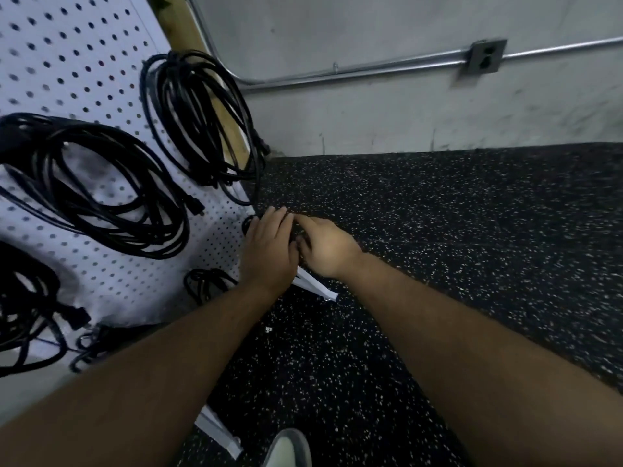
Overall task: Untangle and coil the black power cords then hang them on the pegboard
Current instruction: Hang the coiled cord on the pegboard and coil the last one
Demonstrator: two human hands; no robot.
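Left forearm [151,382]: bare along all that shows.
Right forearm [472,358]: bare likewise.
Left hand [269,251]: bare.
Right hand [325,247]: bare.
Shoe [286,448]: pale rounded toe, grey rim.

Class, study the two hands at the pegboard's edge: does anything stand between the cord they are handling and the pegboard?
Nothing visible does. The left hand and right hand meet at the cord, right at the pegboard's lower edge. The hung coils sit further in on the board.
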